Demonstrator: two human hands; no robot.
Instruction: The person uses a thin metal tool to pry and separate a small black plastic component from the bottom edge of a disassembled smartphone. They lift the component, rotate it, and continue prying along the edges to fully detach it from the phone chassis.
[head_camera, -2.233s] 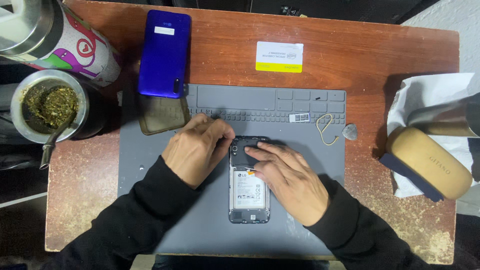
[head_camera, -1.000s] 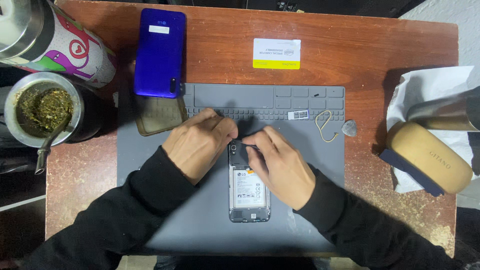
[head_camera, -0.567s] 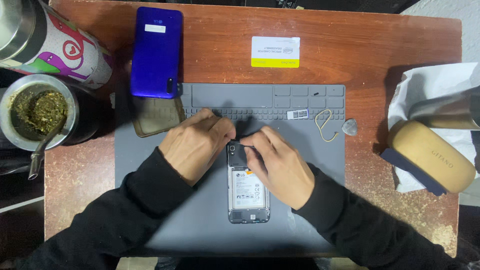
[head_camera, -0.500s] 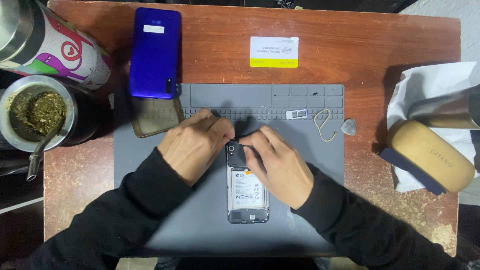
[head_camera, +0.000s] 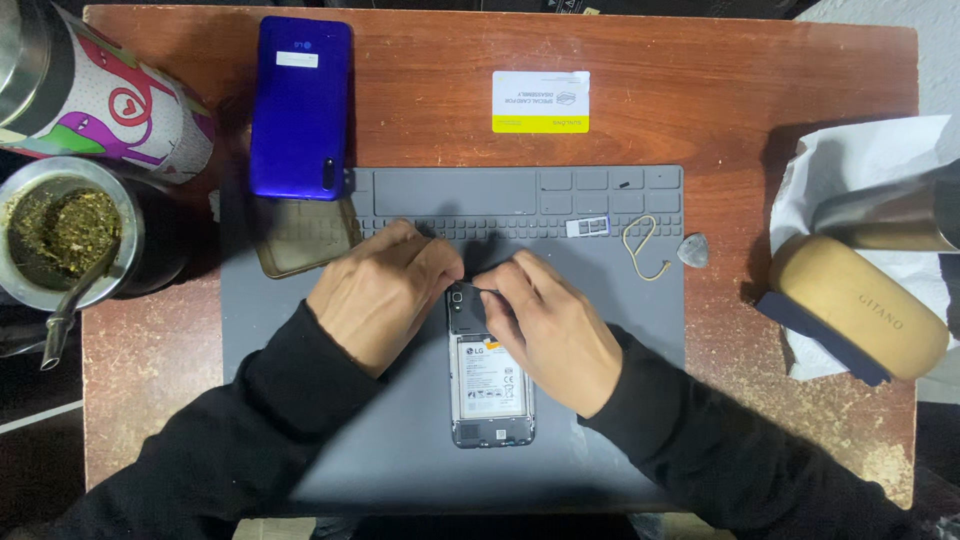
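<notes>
We saw a matt grey rubbery mat (head_camera: 400, 450) on worn, scuffed wood (head_camera: 700, 110), a glossy blue plastic phone back (head_camera: 300, 100) and crumpled white paper (head_camera: 860, 160).

Overhead light was even and sharp; hard shadows fell left of the glasses case (head_camera: 858, 305), corners stayed dim.

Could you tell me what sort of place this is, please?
Probably a home phone-repair bench: a grey repair mat with parts compartments lies on a worn wooden table, and both hands work on an opened phone. A mate cup and a flask suggest a home rather than a shop.
</notes>
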